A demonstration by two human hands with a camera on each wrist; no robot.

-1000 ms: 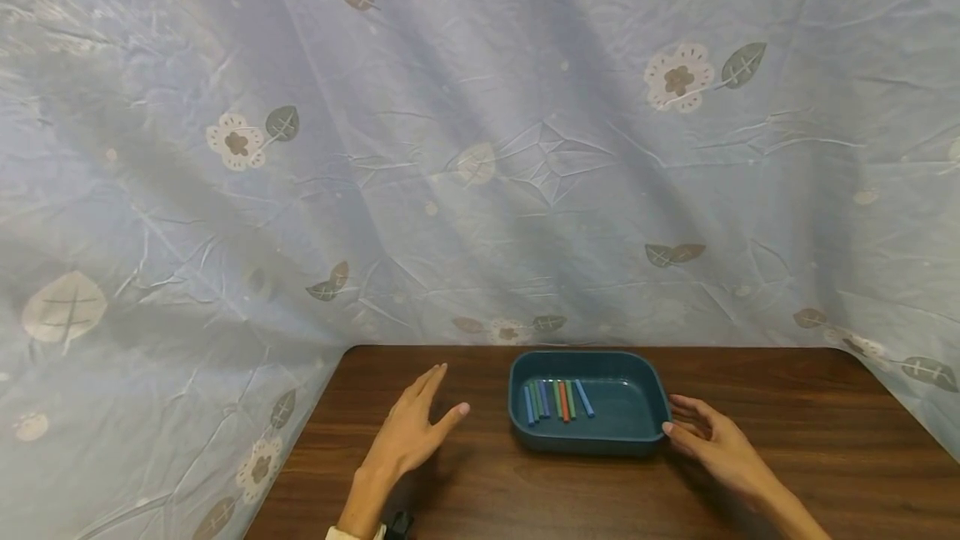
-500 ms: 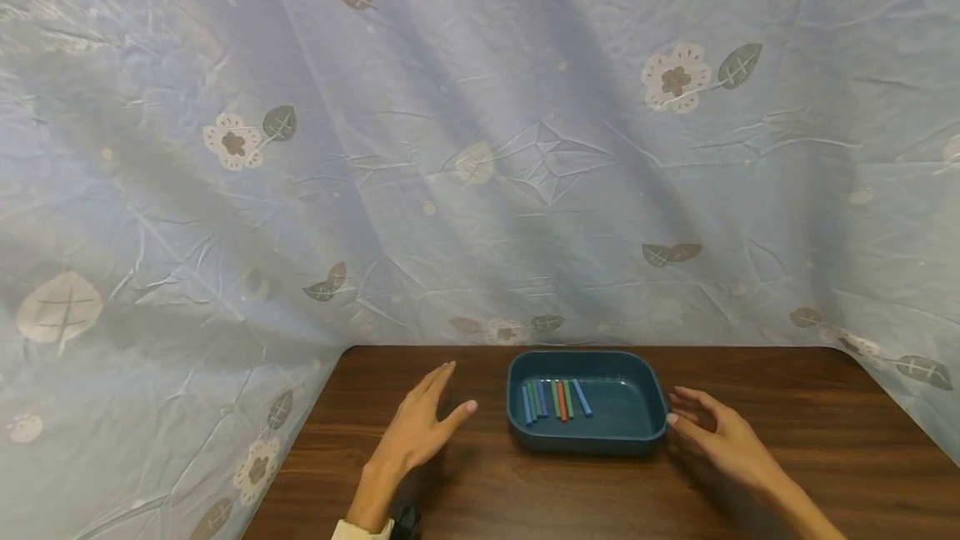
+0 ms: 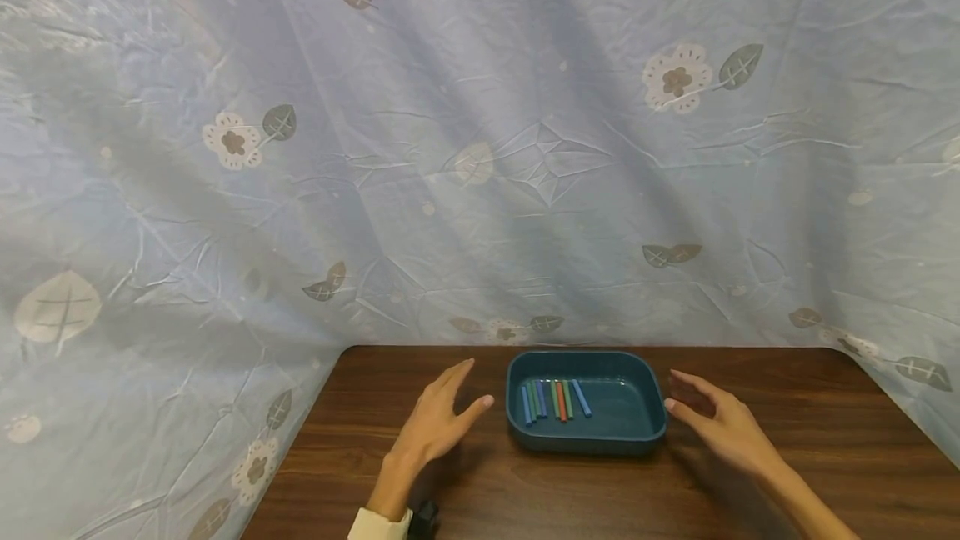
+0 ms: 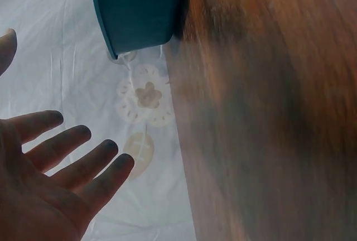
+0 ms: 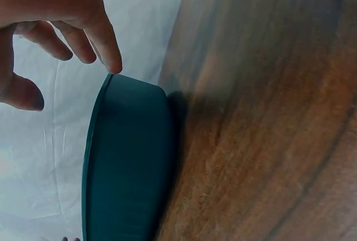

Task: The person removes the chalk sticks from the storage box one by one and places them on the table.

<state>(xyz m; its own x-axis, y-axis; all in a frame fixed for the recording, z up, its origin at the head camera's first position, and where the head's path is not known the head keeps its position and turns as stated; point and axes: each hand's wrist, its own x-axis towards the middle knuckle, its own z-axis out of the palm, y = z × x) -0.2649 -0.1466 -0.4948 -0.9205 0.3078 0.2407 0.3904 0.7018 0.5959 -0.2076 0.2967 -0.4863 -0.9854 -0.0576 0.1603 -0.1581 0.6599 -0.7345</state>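
A dark teal rectangular dish [image 3: 626,440] with rounded corners stands on the wooden table. Several thin coloured sticks [image 3: 561,401], blue, green and one orange-red, lie side by side in its left half. To the left of the dish my left hand [image 3: 435,423] hovers with fingers spread and nothing in it. In the left wrist view its fingers [image 4: 103,188] point towards the dish, apart from it. My right hand [image 3: 723,427] is at the dish's right end, thumb and fingers apart and holding nothing. The right wrist view has its fingertips right by the dish's rim [image 5: 110,75].
The brown wooden table [image 3: 810,407] ends at a pale blue hanging cloth [image 3: 480,148] with leaf and flower prints, which rises behind it and along the left side. A dark band [image 3: 424,519] sits at the left wrist by a cream sleeve [image 3: 378,525].
My left hand has moved right, closer to the dish. My right hand has left the dish's right corner and risen slightly, its fingers opening. The dish and sticks stay in place.
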